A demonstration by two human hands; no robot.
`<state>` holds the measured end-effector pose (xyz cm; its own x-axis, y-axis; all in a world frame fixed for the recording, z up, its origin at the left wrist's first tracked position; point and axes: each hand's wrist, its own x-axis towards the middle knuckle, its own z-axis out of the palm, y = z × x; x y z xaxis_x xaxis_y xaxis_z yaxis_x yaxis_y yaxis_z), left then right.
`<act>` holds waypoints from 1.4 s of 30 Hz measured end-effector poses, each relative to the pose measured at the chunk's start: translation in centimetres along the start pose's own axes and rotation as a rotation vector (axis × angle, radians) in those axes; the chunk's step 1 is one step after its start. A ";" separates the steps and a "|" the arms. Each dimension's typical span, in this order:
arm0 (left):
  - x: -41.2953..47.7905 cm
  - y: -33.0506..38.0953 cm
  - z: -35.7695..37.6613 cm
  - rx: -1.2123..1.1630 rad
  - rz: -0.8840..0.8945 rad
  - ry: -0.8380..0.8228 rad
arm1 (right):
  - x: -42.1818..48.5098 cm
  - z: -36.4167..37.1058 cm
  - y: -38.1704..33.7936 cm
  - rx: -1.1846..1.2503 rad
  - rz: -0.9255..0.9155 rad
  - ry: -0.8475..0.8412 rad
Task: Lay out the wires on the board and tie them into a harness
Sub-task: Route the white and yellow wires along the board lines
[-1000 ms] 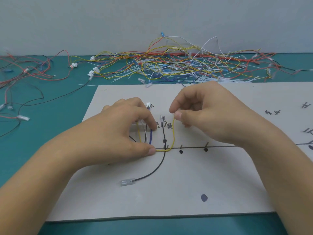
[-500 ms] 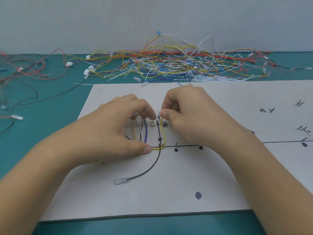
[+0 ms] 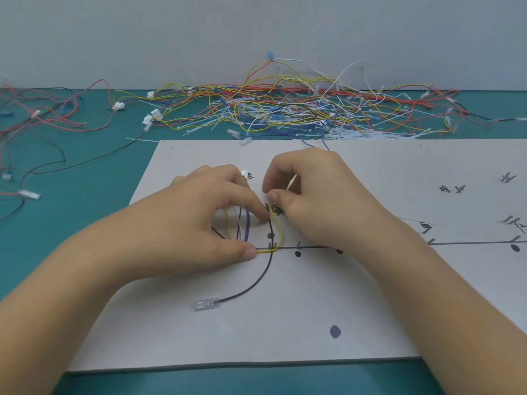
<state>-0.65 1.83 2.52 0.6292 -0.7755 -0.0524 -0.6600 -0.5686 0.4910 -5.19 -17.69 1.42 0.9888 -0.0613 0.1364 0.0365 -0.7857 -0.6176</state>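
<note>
Yellow wire (image 3: 281, 235), mid board (image 3: 285, 323): L hand (image 3: 205, 218) pins, R hand (image 3: 313, 201) pinches.

Both your forearms reach in from the near edge of the counter (image 3: 71, 195) and converge towards its middle. Your left hand (image 3: 199, 220) lies palm down, fingers arched, thumb stretched out with its tip pressing the yellow wire (image 3: 281, 235) flat. Your right hand (image 3: 316, 201), just beside it, is curled, thumb and forefinger pinching that wire's other end.
</note>
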 end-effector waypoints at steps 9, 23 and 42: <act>-0.2 -0.7 -0.2 -0.066 0.013 0.037 | -0.6 -0.5 -0.4 0.014 0.011 0.038; 0.2 -1.7 -0.7 -0.113 0.012 0.299 | -1.8 -2.4 -0.3 0.003 0.100 -0.054; 0.9 -3.5 -1.0 -0.164 -0.137 0.423 | -2.4 -1.4 -1.8 -0.095 0.099 -0.119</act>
<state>2.68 3.39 1.63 0.8404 -0.4970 0.2161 -0.5071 -0.5804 0.6371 -7.80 -16.93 3.29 0.9972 -0.0727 -0.0174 -0.0704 -0.8343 -0.5468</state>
